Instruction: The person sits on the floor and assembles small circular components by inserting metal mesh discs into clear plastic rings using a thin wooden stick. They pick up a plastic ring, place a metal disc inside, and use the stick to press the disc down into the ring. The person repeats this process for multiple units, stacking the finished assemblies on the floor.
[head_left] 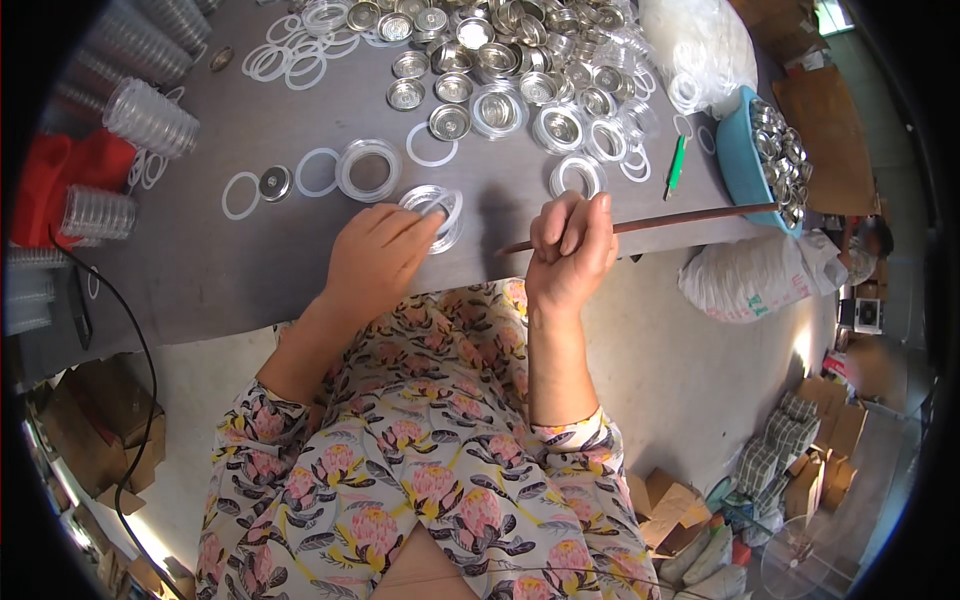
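Observation:
My left hand [372,252] pinches a thin translucent white ring [453,208], tilted up on its edge. Right beneath it, a clear round plastic lid [443,243] lies on the table, partly hidden by my fingers. My right hand [572,245] is closed around a long thin brown stick [690,214], which points left and sticks out to the right past the table's edge. Just beyond my left hand sits a clear round plastic piece with an open middle [368,171]. Another clear ring piece [577,178] is just beyond my right hand.
A pile of silvery metal caps [498,58] and clear rings covers the far middle. A blue basin [740,150] of caps stands at the right edge, near a green-handled tool [676,168]. Stacked clear lids [150,118] and a red object [70,180] are at left.

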